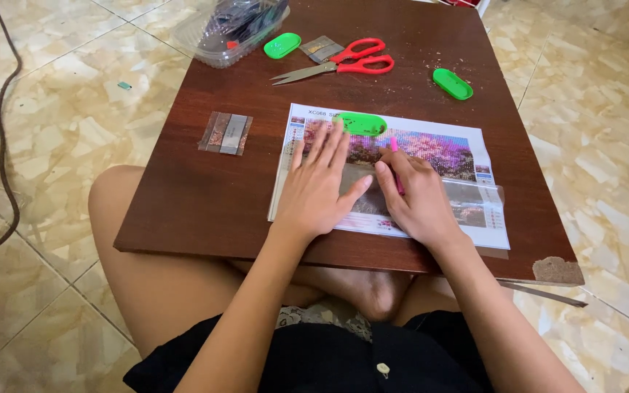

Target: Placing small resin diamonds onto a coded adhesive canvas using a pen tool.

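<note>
A rectangular diamond-painting canvas with a pink-and-purple pictured grid (467,156) is laid on the dark brown wooden desk (205,196), its long axis running left to right, near the front edge. The left hand (314,191) is pressed flat on the canvas's left part, fingers spread and pointing away. A slim pink pen-shaped applicator (396,164) is pinched upright in the fingers of the right hand (418,198), just beside the left thumb. A green oval plastic tray (360,124) is set just beyond the fingertips. Red-handled scissors (343,65) are left well apart, toward the far edge. Bare desk is left open to the left.
</note>
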